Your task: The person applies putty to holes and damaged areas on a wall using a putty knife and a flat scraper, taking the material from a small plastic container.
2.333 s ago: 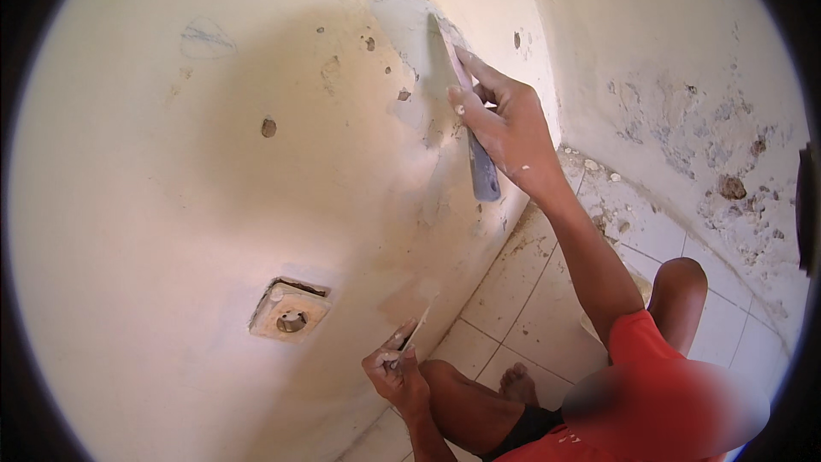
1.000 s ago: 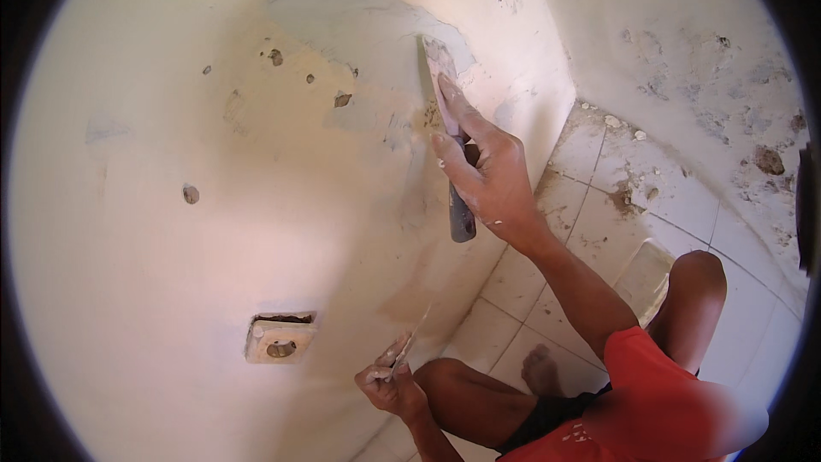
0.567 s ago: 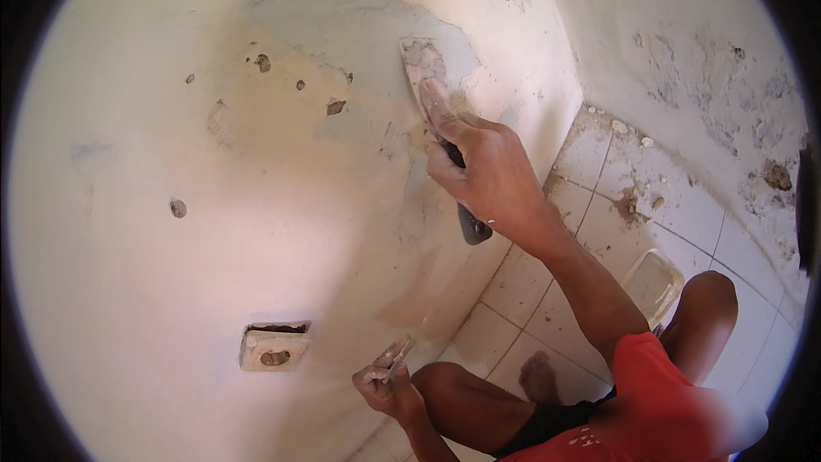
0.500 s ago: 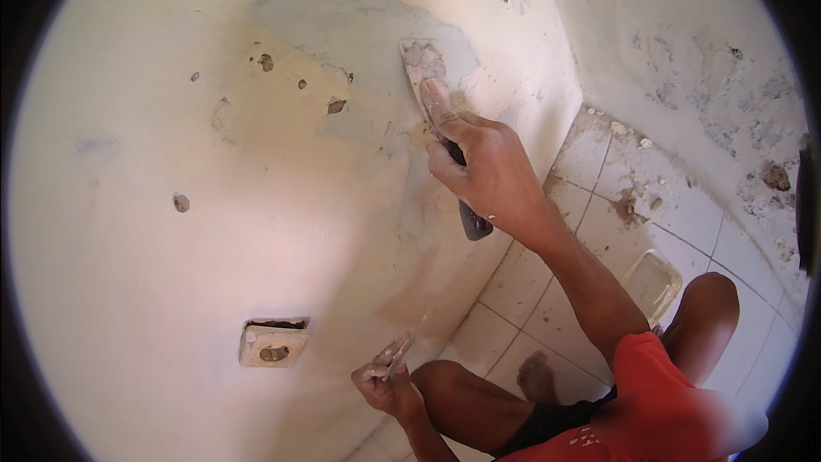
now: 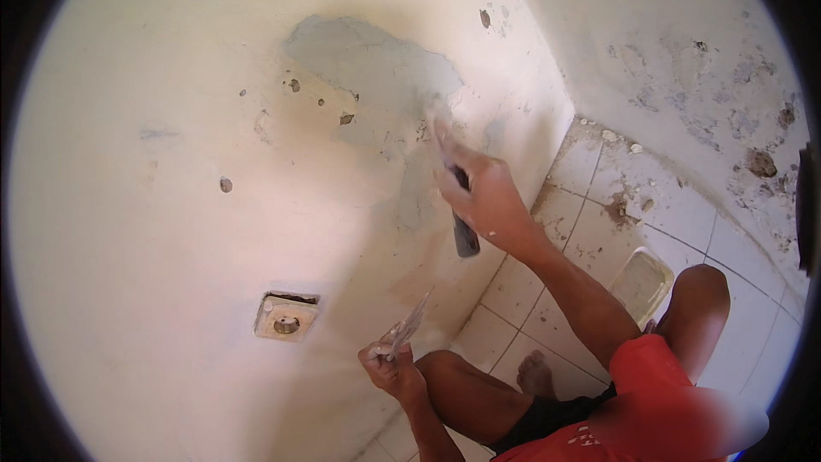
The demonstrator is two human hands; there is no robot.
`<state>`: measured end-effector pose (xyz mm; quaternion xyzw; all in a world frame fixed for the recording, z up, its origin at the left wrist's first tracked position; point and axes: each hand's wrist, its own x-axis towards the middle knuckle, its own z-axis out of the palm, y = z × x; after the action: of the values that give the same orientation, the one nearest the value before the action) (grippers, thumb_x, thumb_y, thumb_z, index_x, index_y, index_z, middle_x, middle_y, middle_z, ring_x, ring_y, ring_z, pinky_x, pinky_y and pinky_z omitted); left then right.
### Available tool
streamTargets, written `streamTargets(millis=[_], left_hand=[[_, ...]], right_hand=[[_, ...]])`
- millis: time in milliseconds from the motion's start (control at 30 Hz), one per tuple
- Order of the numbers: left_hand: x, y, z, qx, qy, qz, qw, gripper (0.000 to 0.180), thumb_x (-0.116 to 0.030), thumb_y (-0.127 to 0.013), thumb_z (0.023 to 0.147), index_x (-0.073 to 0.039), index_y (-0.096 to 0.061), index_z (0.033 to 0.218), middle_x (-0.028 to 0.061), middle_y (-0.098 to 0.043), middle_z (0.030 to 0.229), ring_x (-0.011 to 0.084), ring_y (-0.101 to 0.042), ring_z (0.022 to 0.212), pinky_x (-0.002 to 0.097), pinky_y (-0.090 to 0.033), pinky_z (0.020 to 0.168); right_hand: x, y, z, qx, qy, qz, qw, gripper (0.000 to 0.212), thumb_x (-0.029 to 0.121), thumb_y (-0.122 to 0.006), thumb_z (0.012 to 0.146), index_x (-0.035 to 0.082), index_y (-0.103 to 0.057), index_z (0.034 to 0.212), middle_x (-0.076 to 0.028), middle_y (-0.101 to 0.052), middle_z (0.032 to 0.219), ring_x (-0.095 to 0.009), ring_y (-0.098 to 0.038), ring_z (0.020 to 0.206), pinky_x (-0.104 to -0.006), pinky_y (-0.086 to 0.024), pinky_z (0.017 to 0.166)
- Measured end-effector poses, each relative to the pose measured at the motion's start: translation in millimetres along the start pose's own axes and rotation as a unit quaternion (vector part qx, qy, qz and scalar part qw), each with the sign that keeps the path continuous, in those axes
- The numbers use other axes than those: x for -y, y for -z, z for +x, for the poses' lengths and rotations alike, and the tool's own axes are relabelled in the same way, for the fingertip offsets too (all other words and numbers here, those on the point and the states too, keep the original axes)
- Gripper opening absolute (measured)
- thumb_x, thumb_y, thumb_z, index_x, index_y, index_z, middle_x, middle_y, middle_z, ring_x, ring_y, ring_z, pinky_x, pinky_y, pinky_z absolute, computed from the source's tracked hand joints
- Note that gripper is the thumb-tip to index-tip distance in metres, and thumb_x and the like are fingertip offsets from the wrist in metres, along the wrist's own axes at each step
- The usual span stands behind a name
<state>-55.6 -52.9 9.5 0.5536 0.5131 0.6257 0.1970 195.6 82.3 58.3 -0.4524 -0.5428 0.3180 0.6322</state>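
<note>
My right hand [image 5: 492, 197] is closed round the black handle of a putty knife [image 5: 466, 238]. Its blade, blurred by motion, is at the wall [image 5: 171, 265], just below a grey patch of bare surface [image 5: 368, 56]; whether it touches cannot be made out. Lower down, my left hand [image 5: 389, 374] grips a thin flat plate [image 5: 410, 322], seen nearly edge-on and smeared with pale paste. That plate is held apart from the wall, beside my bent knee. Small chipped holes [image 5: 346, 119] dot the plaster left of the knife.
A wall socket [image 5: 287, 318] sits in the wall at lower left. White floor tiles [image 5: 564, 269] on the right carry crumbs and dirt. A shallow pale tray [image 5: 643, 281] rests there by my other knee. The adjoining wall [image 5: 684, 77] is pitted and flaking.
My right hand has moved the putty knife down the wall, off the grey patch's upper part. My left hand still holds the plate, now turned to show more of its face. The view has shifted slightly.
</note>
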Motion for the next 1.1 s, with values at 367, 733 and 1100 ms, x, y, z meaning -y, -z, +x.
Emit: streamTargets(millis=[367, 733, 1100], left_hand=[[2.5, 10.2, 5.7, 0.011, -0.021, -0.003, 1.0, 0.029, 0.002, -0.065, 0.083, -0.007, -0.044, 0.101, 0.0015, -0.046, 0.094, 0.0117, -0.047, 0.09, 0.0282, -0.043, 0.084], [-1.0, 3.5, 4.0, -0.004, 0.002, -0.02, 1.0, 0.029, 0.001, -0.067, 0.083, -0.008, -0.044, 0.099, 0.003, -0.051, 0.096, 0.0133, -0.05, 0.092, 0.0311, -0.043, 0.091], [-1.7, 5.9, 4.8, 0.01, 0.013, -0.015, 1.0, 0.03, -0.002, -0.069, 0.085, -0.007, -0.044, 0.1, 0.0101, -0.06, 0.1, 0.0158, -0.057, 0.094, 0.0332, -0.045, 0.091]], right_hand=[[-13.5, -60.5, 29.5, -0.092, 0.092, -0.066, 0.989, 0.046, 0.019, -0.06, 0.092, -0.006, -0.051, 0.131, -0.021, -0.062, 0.084, -0.031, -0.061, 0.07, -0.0405, -0.049, 0.07], [9.7, -19.7, 9.4, -0.049, 0.026, -0.004, 0.998, 0.06, 0.015, -0.059, 0.091, -0.003, -0.037, 0.144, -0.023, -0.061, 0.087, -0.039, -0.06, 0.078, -0.0423, -0.048, 0.077], [26.5, -41.1, 60.1, -0.12, 0.134, -0.019, 0.984, 0.059, 0.015, -0.06, 0.091, -0.009, -0.037, 0.14, -0.028, -0.061, 0.091, -0.041, -0.06, 0.085, -0.0445, -0.047, 0.08]])
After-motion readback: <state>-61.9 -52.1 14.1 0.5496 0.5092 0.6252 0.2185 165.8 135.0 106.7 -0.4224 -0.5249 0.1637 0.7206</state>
